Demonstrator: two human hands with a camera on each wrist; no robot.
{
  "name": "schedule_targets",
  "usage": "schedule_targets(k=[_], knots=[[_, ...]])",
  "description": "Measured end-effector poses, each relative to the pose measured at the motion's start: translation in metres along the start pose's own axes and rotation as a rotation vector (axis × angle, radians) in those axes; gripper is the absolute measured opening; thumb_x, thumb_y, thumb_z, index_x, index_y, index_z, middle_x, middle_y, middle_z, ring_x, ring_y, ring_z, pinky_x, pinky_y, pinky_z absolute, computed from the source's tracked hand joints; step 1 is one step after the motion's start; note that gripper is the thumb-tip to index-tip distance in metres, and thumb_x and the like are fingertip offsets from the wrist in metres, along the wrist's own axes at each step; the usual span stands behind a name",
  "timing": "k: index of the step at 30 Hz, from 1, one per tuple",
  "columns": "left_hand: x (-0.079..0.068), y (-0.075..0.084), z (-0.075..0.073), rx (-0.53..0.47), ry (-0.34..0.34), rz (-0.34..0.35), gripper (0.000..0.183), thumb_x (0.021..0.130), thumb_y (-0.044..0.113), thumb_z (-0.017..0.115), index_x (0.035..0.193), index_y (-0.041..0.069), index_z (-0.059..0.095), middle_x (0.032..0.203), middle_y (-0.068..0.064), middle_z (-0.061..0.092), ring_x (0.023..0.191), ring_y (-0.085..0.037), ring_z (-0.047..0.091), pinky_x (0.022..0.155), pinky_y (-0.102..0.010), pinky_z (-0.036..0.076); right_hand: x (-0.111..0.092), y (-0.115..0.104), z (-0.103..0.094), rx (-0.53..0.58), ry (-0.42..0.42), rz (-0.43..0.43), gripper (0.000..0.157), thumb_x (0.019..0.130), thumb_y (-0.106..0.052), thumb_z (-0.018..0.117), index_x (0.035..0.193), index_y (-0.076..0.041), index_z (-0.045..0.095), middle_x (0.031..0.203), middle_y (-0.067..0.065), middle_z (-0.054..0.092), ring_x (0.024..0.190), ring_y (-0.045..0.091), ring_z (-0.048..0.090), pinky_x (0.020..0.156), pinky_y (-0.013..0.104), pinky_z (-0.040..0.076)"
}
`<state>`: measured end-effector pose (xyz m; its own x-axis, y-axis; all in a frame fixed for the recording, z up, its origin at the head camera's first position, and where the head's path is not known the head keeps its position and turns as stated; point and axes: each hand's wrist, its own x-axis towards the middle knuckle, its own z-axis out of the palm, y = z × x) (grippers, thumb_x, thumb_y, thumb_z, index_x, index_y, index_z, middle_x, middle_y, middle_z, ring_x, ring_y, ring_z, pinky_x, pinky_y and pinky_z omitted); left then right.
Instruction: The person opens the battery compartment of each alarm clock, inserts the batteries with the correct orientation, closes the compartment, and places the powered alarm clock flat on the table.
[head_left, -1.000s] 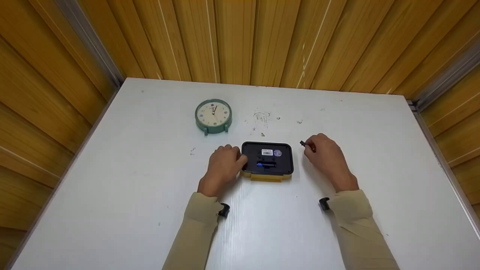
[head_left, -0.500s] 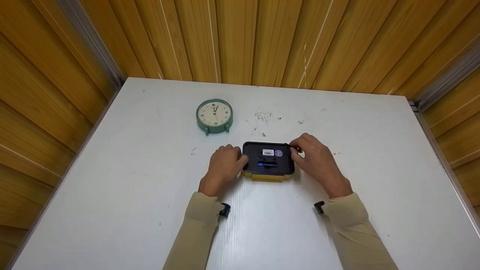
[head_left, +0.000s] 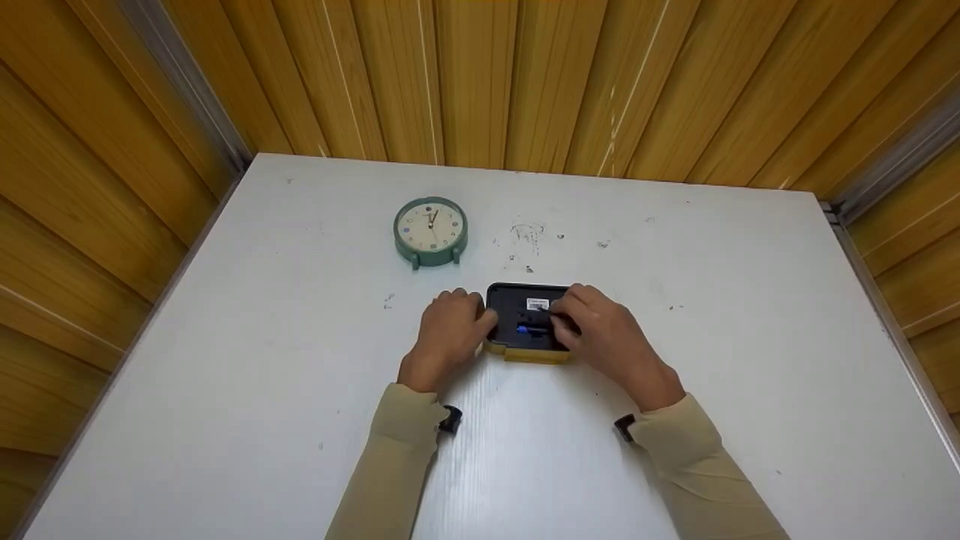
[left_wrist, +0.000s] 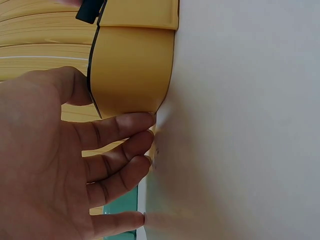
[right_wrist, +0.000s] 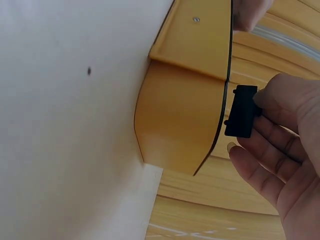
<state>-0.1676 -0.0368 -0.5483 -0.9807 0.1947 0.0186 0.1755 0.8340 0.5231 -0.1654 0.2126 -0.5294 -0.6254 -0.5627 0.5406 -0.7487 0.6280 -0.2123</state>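
Note:
A yellow-cased device (head_left: 536,357) lies on the white table with its black back (head_left: 504,304) facing up. Set in that back is a blue-and-black battery (head_left: 527,329), beside a white barcode sticker (head_left: 537,304). My left hand (head_left: 448,330) holds the device by its left end, thumb on the back's edge and index finger against the yellow side. Between thumb and fingers my right hand (head_left: 604,334) pinches a small black battery cover (right_wrist: 242,111) with little tabs, close over the back near the battery. The right fingers hide the back's right end in the head view.
A green round clock (head_left: 431,231) lies face up behind and left of the device. The white table (head_left: 300,337) carries scattered dark marks. Wood-look panel walls (head_left: 472,82) stand behind it and at both sides.
My right hand has moved left with the battery cover, from beside the device to over its black back. The left hand has kept its hold on the device's left end.

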Motion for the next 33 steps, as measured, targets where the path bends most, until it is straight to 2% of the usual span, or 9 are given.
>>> schedule_targets(k=[15, 26, 33], knots=[[0.000, -0.001, 0.001, 0.009, 0.012, 0.008, 0.029, 0.099, 0.030, 0.051, 0.083, 0.009, 0.063, 0.084, -0.006, 0.056, 0.082, -0.028, 0.052, 0.080, -0.046, 0.046, 0.001, -0.013, 0.014, 0.012, -0.025, -0.084, 0.013, 0.085, 0.005, 0.081, 0.091, -0.004, 0.073, 0.087, 0.004, 0.059, 0.081, 0.021, 0.060, 0.073, 0.036, 0.058], [0.000, -0.001, 0.002, 0.014, 0.020, 0.014, 0.031, 0.099, 0.031, 0.051, 0.084, 0.008, 0.064, 0.085, -0.007, 0.057, 0.083, -0.030, 0.053, 0.080, -0.047, 0.047, 0.001, -0.016, 0.019, -0.030, -0.044, -0.075, 0.015, 0.083, 0.005, 0.084, 0.091, -0.003, 0.075, 0.089, 0.006, 0.063, 0.083, 0.025, 0.064, 0.075, 0.039, 0.059], [0.001, -0.002, 0.002, 0.009, -0.001, 0.005, 0.032, 0.101, 0.031, 0.051, 0.086, 0.007, 0.067, 0.085, -0.007, 0.057, 0.083, -0.029, 0.054, 0.080, -0.046, 0.047, 0.001, -0.016, 0.019, -0.011, -0.051, -0.071, 0.014, 0.085, 0.007, 0.081, 0.093, -0.005, 0.078, 0.090, 0.005, 0.065, 0.084, 0.023, 0.064, 0.077, 0.038, 0.059]])
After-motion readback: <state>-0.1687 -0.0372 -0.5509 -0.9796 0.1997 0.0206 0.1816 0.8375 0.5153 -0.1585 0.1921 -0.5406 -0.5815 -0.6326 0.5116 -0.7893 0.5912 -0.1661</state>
